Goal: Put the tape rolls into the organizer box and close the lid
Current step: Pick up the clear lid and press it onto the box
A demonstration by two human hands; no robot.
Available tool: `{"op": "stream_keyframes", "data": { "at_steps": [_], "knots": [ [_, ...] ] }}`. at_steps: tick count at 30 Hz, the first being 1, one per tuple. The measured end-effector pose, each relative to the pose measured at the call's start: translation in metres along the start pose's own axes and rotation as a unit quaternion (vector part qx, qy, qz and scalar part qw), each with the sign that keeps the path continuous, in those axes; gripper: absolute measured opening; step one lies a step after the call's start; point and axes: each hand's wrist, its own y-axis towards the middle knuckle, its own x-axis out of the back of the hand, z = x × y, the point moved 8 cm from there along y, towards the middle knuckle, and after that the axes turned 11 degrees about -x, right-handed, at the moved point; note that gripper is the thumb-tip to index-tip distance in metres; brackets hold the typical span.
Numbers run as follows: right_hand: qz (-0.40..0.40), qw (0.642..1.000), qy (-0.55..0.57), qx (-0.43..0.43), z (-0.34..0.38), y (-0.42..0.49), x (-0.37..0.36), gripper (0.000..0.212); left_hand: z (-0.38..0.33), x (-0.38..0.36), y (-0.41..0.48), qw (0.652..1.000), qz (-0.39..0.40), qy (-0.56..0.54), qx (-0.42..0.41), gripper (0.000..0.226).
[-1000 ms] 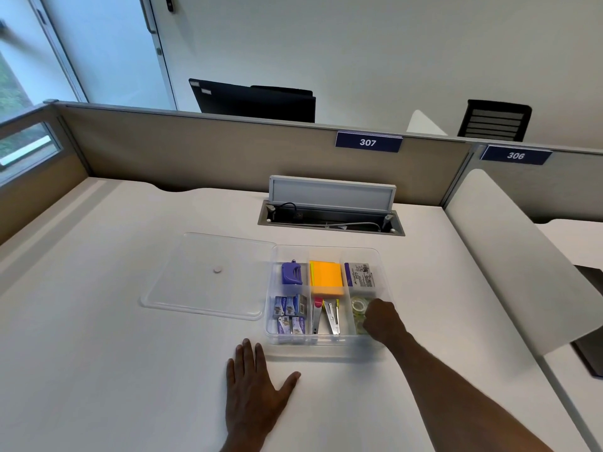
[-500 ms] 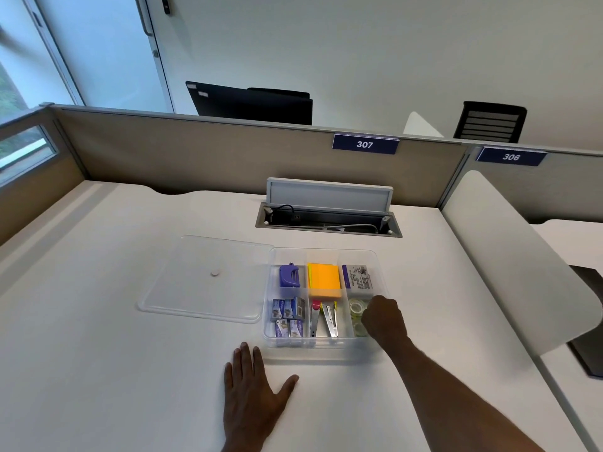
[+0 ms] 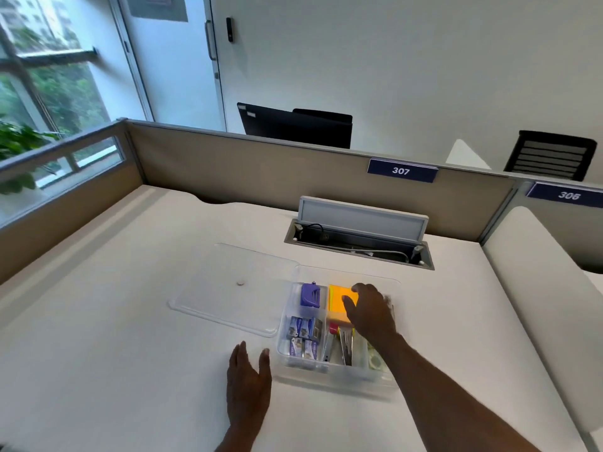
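Observation:
A clear organizer box sits on the white desk with its compartments showing. A clear tape roll lies in the near right compartment, partly behind my right forearm. The box's clear lid lies flat on the desk, touching the box's left side. My right hand hovers over the back of the box with fingers spread and nothing in it, above the orange sticky notes. My left hand rests flat on the desk just left of the box's near corner.
The box also holds a purple sharpener, small staple boxes and staplers. An open cable tray is set into the desk behind the box. A beige partition borders the back and a white divider the right.
My right hand has lifted off the tape roll in the near right compartment and moved back and left over the box. My left hand has shifted closer to the box. The view has tilted up.

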Motion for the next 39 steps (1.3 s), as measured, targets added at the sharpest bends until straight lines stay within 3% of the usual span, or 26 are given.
{"op": "stream_keyframes", "data": {
  "at_steps": [4,9,14,20,30,34,39],
  "knots": [
    [0.051,0.996,-0.013,0.073,0.043,0.020,-0.016,0.027,0.001,0.020,0.024,0.986,-0.073,-0.086,0.121,0.056],
    [0.087,0.991,-0.023,0.100,0.087,0.044,-0.031,0.023,0.017,0.037,0.052,0.959,-0.136,-0.159,0.193,0.041],
    [0.091,0.993,-0.005,0.081,0.121,0.075,-0.051,0.027,0.028,0.038,0.082,0.919,-0.158,-0.239,0.270,0.059],
    [0.105,0.991,-0.049,0.065,0.152,0.108,-0.081,0.027,0.047,0.041,0.108,0.900,-0.179,-0.240,0.317,0.067],
    [0.209,0.960,-0.173,0.072,0.192,0.149,-0.161,0.034,0.056,0.041,0.133,0.867,-0.186,-0.274,0.372,0.049],
    [0.247,0.944,-0.210,0.055,0.193,0.151,-0.192,0.022,0.060,0.039,0.142,0.853,-0.189,-0.294,0.387,0.053],
    [0.239,0.949,-0.206,0.018,0.195,0.159,-0.208,0.036,0.069,0.033,0.153,0.836,-0.192,-0.324,0.400,0.045]
  ]
}}
